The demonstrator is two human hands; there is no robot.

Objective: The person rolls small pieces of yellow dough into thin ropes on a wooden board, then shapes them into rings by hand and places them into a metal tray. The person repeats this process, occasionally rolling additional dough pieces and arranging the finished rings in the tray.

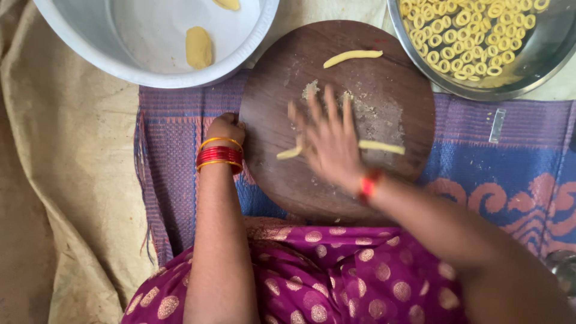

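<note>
A round dark wooden board point(288, 180) lies on a woven mat. My right hand point(327, 141) lies flat, fingers spread, on a thin rope of yellow dough point(384, 147) whose ends stick out both sides of the palm. My left hand point(226, 127), with red and gold bangles at the wrist, is closed against the board's left edge. A second dough rope point(353, 57) lies near the board's far edge. Flour crumbs are scattered at the board's middle.
A large white bowl point(90, 54) with yellow dough lumps point(198, 47) stands at the top left. A metal bowl point(540, 60) at the top right holds several small dough rings point(465, 36). A purple and blue woven mat point(510, 156) lies under the board, on beige cloth point(66, 180).
</note>
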